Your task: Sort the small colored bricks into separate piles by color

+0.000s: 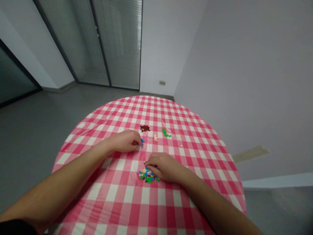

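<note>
A mixed pile of small coloured bricks (pixel 147 176) lies on the round table (pixel 195 147) with a red-and-white checked cloth. My right hand (pixel 163 167) rests over the pile's upper right, fingers curled in a pinch on something too small to name. My left hand (pixel 126 140) lies further back, fingers closed beside a few blue bricks (pixel 142 141). Sorted little heaps sit beyond: brown bricks (pixel 144 128), pale yellow bricks (pixel 155 138) and green bricks (pixel 165 133).
A tiny orange piece (pixel 180 133) lies right of the green heap. The table's right edge stands near a white wall (pixel 244 81). Grey floor and a blind-covered glass door (pixel 114 42) are behind.
</note>
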`<state>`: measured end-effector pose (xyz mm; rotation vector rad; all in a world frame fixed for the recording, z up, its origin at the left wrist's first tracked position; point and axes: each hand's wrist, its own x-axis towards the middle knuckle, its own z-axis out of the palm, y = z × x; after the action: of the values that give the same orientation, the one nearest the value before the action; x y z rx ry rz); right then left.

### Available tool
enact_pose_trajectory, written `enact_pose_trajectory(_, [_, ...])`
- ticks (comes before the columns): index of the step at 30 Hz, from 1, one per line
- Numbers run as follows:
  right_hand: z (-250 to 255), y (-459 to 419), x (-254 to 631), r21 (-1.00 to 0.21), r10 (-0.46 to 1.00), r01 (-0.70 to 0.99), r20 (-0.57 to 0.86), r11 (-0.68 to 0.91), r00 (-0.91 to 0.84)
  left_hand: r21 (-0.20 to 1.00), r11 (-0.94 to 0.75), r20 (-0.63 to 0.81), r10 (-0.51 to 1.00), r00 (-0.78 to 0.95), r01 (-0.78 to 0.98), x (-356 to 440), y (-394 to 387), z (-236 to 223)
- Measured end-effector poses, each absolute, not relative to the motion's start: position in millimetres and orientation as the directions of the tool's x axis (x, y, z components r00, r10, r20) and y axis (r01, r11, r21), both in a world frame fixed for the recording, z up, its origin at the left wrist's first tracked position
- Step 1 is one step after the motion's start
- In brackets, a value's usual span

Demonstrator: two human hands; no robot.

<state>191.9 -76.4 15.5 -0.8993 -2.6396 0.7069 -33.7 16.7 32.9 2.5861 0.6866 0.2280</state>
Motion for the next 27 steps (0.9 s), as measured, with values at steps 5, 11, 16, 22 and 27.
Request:
enact_pose_trajectory(5, [13.0, -70.1, 195.3, -0.682, 0.811, 0.467, 0.346, 0.562, -0.471, 0.712, -0.626, 0.080, 0.521, 0.850, 0.317, -25.2, -0.4, 40.2])
enact_pose_trajectory(11, [14.1, -66.7, 194.9, -0.743, 0.855, 0.425, 0.425, 0.517, -0.297, 0.893, -0.328, -0.005, 0.676, 0.737, 0.307, -10.0, -11.8, 28.1])
enact_pose_trajectory(16, [5.6, -65.5, 193.0, -0.853, 0.939, 0.394, 0.308, 0.344, -0.153, 0.908, -0.327, 0.063, 0.725, 0.686, 0.263, -7.6, -11.1, 23.8])
enact_pose_trajectory(22, [-1.7, -64.5, 194.0, -0.920, 0.975, 0.325, 0.195, 0.221, -0.110, 0.834, -0.454, 0.159, 0.743, 0.650, 0.315, -8.8, -11.3, 20.9])
enact_pose_trajectory(27, [-2.6, -64.6, 195.1, -0.905, 0.965, 0.339, 0.221, 0.258, -0.144, 0.729, -0.582, 0.238, 0.709, 0.664, 0.360, -7.4, -14.9, 24.0])
